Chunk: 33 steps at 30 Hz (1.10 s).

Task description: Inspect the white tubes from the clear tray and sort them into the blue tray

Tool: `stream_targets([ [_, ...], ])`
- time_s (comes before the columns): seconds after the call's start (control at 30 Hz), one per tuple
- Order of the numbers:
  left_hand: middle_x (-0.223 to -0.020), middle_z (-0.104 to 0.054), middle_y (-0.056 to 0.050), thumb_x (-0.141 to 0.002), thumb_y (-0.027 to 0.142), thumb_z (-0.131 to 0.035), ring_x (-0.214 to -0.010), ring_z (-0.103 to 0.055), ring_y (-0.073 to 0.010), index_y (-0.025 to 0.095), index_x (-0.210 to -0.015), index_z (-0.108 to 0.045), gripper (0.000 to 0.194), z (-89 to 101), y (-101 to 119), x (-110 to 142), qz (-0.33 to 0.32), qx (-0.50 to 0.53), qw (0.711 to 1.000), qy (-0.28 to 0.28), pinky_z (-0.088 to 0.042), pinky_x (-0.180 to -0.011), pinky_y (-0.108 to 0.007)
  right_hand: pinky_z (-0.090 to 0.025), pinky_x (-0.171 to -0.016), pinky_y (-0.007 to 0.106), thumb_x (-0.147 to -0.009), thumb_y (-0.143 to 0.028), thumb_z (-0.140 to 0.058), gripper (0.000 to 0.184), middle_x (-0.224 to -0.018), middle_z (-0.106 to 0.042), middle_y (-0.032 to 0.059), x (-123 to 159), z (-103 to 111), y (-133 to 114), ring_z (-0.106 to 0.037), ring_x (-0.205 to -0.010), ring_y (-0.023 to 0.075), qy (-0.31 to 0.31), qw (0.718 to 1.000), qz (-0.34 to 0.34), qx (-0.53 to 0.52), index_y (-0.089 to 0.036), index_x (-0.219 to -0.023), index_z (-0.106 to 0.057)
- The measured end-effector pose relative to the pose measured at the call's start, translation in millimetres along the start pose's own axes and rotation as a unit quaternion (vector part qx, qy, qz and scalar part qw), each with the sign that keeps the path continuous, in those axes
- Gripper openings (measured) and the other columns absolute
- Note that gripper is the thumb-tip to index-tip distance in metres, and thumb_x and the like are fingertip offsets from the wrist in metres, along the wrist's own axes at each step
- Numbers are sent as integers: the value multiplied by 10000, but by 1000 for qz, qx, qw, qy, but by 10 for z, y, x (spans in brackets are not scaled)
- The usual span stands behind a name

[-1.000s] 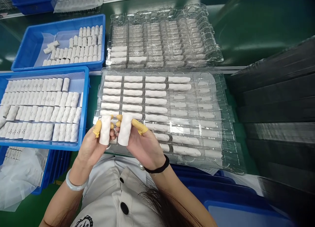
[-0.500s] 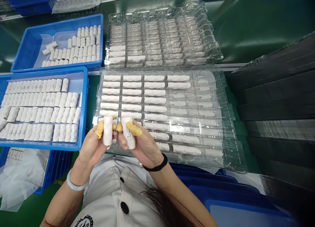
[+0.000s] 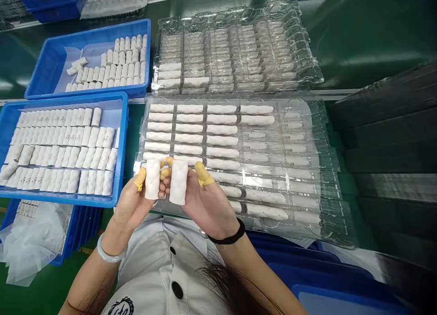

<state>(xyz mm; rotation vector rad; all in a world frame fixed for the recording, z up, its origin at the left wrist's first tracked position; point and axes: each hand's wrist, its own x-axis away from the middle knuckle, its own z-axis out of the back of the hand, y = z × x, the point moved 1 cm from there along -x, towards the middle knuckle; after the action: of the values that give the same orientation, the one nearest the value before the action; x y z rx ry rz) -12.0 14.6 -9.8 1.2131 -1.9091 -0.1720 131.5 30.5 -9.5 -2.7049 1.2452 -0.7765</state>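
Green tabletop [image 3: 358, 42] carries blue trays [image 3: 124, 124] at nine o'clock and clear blister trays [image 3: 297, 106] at twelve. Our left hand [image 3: 131, 203] and right hand [image 3: 208, 201] clench a left tube [image 3: 152, 179] and a right tube [image 3: 178, 182] over the blister tray, fingers [image 3: 204, 175] closed; the right tube, tilted earlier, now stands upright.

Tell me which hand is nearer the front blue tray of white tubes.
Left. The left hand is close by the blue tray's near corner; the right hand is farther off, above the clear plastic tray.

Matt, rough white cylinders [image 3: 152, 179]
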Motion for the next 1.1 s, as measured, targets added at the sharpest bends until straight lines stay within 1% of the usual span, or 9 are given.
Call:
stream_targets([
  [0.1, -800, -687, -111, -986, 367, -456, -664, -632, -128, 62, -1050, -709, 401, 14, -6, -1, 6, 5, 1000, -1, -534, -619, -218, -525, -859, 446, -1004, -478, -304, 489, -867, -710, 90, -8, -8, 0, -652, -867, 227, -5, 1000, 4, 6, -168, -1045, -680],
  [0.23, -798, -678, -93, -926, 390, -580, -658, -615, -121, 71, -1052, -716, 369, 19, -10, -6, -8, -3, 1000, -12, -520, -601, -207, -533, -851, 442, -952, -463, -430, 390, -884, -713, 86, -23, -4, 10, -648, -884, 231, -10, 1000, 13, 22, -174, -1021, -684],
  [0.37, -749, -675, -88, -863, 377, -673, -656, -625, -135, 64, -925, -738, 326, 14, -8, -3, -25, -32, 999, -2, -536, -622, -226, -540, -813, 420, -888, -387, -529, 268, -846, -705, 65, -30, 23, 28, -650, -843, 221, 1, 999, 23, 26, -180, -971, -678],
  [0.47, -773, -684, -92, -882, 351, -648, -715, -648, -161, 76, -934, -738, 295, 17, -5, 8, -24, -48, 999, 3, -553, -681, -261, -539, -746, 378, -825, -366, -657, 183, -739, -682, 31, -18, 52, 31, -634, -713, 187, 23, 998, 41, 43, -187, -865, -651],
  [0.6, -749, -661, -74, -945, 339, -542, -656, -607, -141, 97, -1056, -717, 317, 23, -12, 16, -12, -43, 999, -2, -532, -639, -256, -505, -644, 306, -780, -360, -748, 225, -647, -658, 7, 7, 67, 26, -562, -559, 128, 11, 996, 52, 76, -189, -823, -609],
  [0.7, -701, -623, -70, -984, 386, -447, -605, -571, -128, 90, -1051, -709, 401, 19, -18, 3, 1, -23, 1000, -6, -495, -562, -229, -513, -664, 304, -804, -404, -729, 288, -693, -679, 13, 7, 66, 24, -594, -606, 139, 19, 997, 41, 66, -190, -972, -637],
  [0.8, -738, -628, -91, -1002, 373, -396, -579, -550, -109, 65, -988, -707, 438, 11, -13, -15, 11, -6, 1000, 4, -473, -531, -213, -541, -754, 363, -889, -505, -591, 382, -763, -699, 34, -5, 51, 20, -645, -719, 181, 23, 999, 19, 31, -184, -1089, -642],
  [0.9, -762, -631, -105, -1008, 361, -373, -581, -556, -109, 50, -939, -702, 457, 15, -2, -20, 17, -4, 999, 29, -470, -519, -215, -544, -832, 432, -949, -518, -465, 414, -874, -716, 67, -8, 22, 7, -668, -850, 220, 10, 1000, 5, 6, -188, -1137, -628],
  [1.1, -758, -622, -95, -1023, 344, -311, -594, -567, -120, 58, -966, -690, 478, 18, 12, -1, 14, -6, 999, 51, -494, -558, -242, -529, -915, 470, -946, -520, -465, 415, -1038, -712, 88, 11, -24, -21, -657, -1003, 240, 9, 1000, 3, 13, -200, -1165, -614],
])
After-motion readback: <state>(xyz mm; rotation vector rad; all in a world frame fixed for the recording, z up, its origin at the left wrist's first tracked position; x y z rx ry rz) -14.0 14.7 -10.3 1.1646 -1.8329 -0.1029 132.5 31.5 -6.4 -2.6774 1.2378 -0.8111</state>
